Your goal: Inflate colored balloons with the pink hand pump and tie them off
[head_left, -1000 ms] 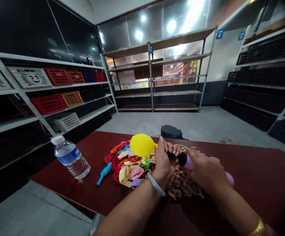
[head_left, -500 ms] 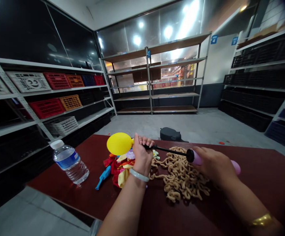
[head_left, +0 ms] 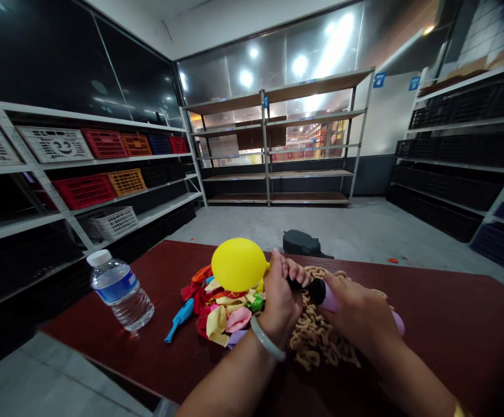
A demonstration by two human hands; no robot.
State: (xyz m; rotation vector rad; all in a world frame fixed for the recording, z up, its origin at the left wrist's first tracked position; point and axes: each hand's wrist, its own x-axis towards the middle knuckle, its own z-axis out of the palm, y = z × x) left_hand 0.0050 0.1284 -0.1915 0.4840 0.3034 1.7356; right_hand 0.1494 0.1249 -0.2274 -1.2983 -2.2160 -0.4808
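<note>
One water bottle [head_left: 120, 292] stands on the tabletop [head_left: 443, 313], well to the left of the yellow balloon [head_left: 238, 264]; loose balloons [head_left: 217, 325] heap just below the yellow balloon. At its right, the left hand's [head_left: 280, 294] grip closes around its neck and the pump's [head_left: 317, 291] black end. Farther right of it, the right hand's [head_left: 358, 311] grip wraps the lilac barrel. To my eye, inflating well wants the neck pinched airtight, straight strokes, and care against overstretching.

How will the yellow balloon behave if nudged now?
The balloon is probably very light for its size: it looks swollen with air. Its smooth, rounded skin looks taut, so it would likely give slightly, then spring back. With the left hand closed at its neck, it would probably swing there rather than roll off.
</note>
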